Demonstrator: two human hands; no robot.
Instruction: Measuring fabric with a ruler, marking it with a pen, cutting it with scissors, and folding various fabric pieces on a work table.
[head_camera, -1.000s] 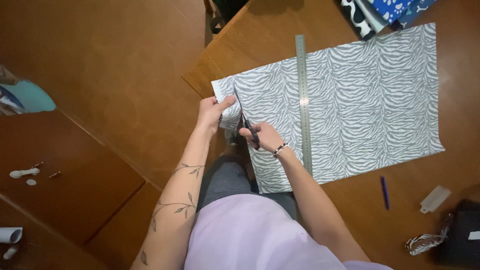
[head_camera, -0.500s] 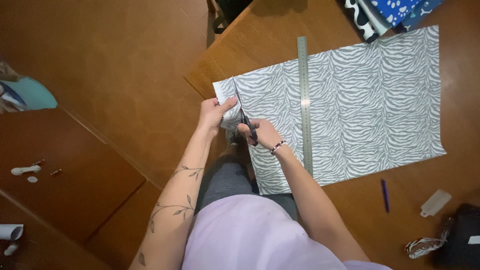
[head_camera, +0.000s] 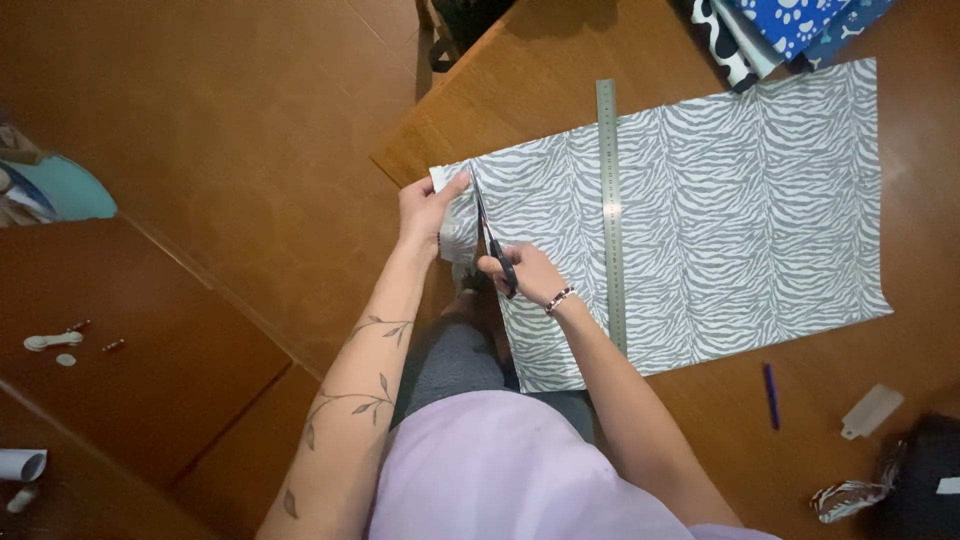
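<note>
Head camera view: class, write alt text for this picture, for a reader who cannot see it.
Seen from above, a person's right hand cuts with scissors along the left edge of a zebra-print fabric sheet on a wooden table, while the left hand holds the strip being cut. A metal ruler lies across the fabric, and a blue pen lies near the fabric's lower edge.

fabric (head_camera: 720, 220): grey-white zebra stripes | scissors (head_camera: 492, 240): black | ruler (head_camera: 610, 200): silver | pen (head_camera: 771, 395): purple | table (head_camera: 540, 80): brown
</note>
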